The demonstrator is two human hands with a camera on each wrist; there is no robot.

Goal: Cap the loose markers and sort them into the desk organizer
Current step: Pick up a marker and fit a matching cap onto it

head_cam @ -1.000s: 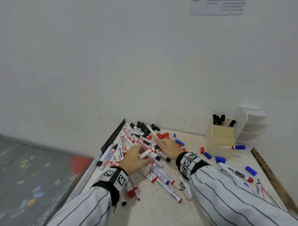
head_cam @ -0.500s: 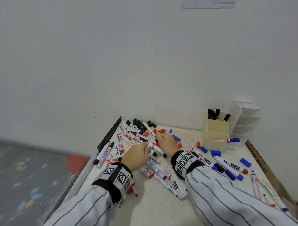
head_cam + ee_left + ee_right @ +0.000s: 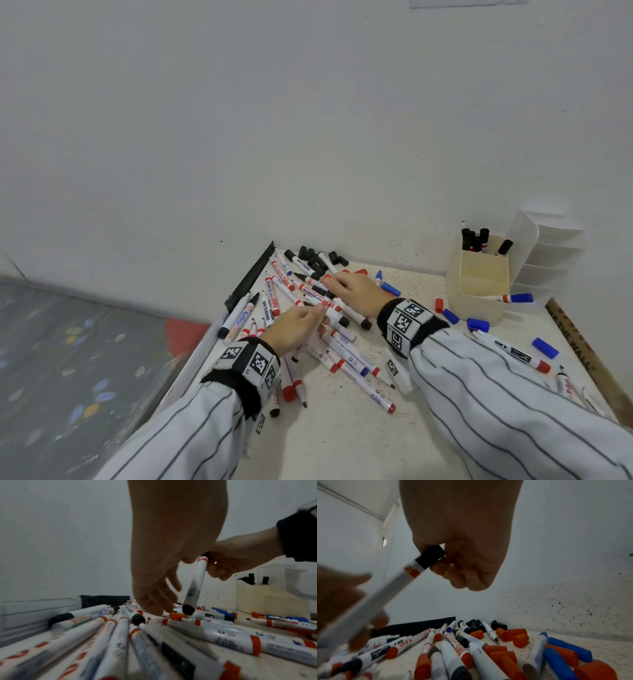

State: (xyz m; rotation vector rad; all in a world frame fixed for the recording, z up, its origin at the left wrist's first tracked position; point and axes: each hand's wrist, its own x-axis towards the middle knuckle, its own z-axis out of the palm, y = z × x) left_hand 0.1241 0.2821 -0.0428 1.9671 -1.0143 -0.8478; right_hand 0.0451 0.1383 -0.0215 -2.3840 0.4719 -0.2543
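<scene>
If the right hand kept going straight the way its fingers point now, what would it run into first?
Probably the cluster of loose black caps at the table's far left corner, then the wall. The right hand, gripping a black-capped marker, points that way; depth is unclear.

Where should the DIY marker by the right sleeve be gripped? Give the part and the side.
Grip the DIY marker mid-barrel, probably from above, with fingers across it. It lies flat on the table with bare surface along both long sides there. A blue cap crowds its far end.
</scene>
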